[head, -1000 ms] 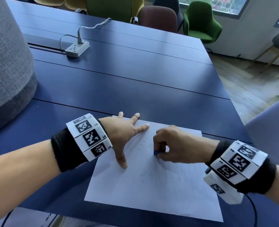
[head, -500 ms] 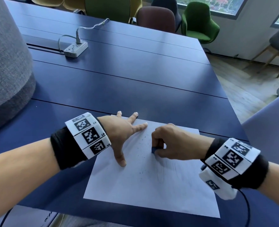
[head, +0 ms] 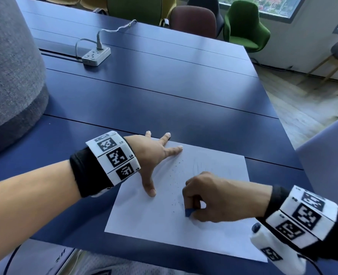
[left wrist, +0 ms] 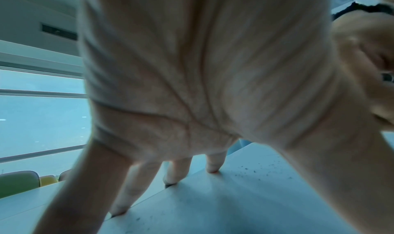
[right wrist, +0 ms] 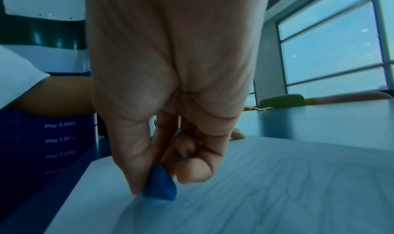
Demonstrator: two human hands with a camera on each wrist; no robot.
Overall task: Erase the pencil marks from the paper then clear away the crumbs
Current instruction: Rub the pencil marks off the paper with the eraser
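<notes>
In the head view, a white paper (head: 164,219) lies on the near part of a dark blue table (head: 164,92). The left hand (head: 150,155) presses flat on the paper's upper left corner, fingers straight and spread, the thumb pointing toward the person. The right hand (head: 213,197) is curled and pinches a small blue eraser (head: 189,212), which touches the paper near its middle. Dark crumbs (head: 174,187) are scattered between the 2 hands, and faint pencil marks (head: 199,165) show above the right hand. A white power strip (head: 95,55) sits far back on the table.

In the left wrist view, the left hand (left wrist: 202,69) fills the frame. Its fingertips (left wrist: 212,170) stand on the paper (left wrist: 213,204), and crumbs (left wrist: 255,170) lie to the right of them.

In the right wrist view, the right hand (right wrist: 170,86) holds the eraser (right wrist: 161,187) between thumb and fingers, its lower edge on the paper (right wrist: 277,195). Thin pencil marks (right wrist: 287,178) cross the sheet there.
</notes>
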